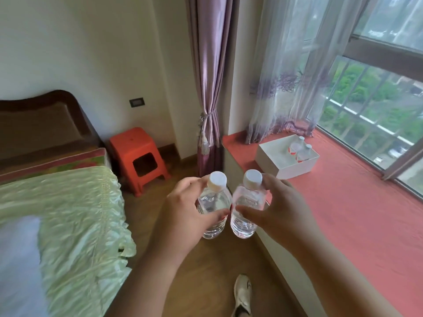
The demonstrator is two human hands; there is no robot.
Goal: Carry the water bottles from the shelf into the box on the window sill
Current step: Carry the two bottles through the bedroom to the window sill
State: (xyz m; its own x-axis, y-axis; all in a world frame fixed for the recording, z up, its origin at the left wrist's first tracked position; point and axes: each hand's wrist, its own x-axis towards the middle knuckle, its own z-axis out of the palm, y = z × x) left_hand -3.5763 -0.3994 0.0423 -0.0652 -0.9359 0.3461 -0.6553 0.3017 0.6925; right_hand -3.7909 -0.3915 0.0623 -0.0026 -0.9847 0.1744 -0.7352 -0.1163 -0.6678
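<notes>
I hold two clear water bottles with white caps upright in front of me, above the wooden floor. My left hand [183, 211] grips the left bottle [214, 202] round its body. My right hand [281, 209] grips the right bottle [248, 202] the same way. The two bottles almost touch. Further ahead to the right, a white open box [278, 161] stands on the red window sill [357, 211]. Two bottles [301, 149] with red labels stand in its far right corner.
A bed [68, 225] with a pale green cover fills the left. An orange plastic stool [138, 156] stands by the wall ahead. A purple curtain [210, 88] hangs at the sill's left end and a sheer curtain [286, 88] drapes behind the box. My shoe [242, 294] is on the floor.
</notes>
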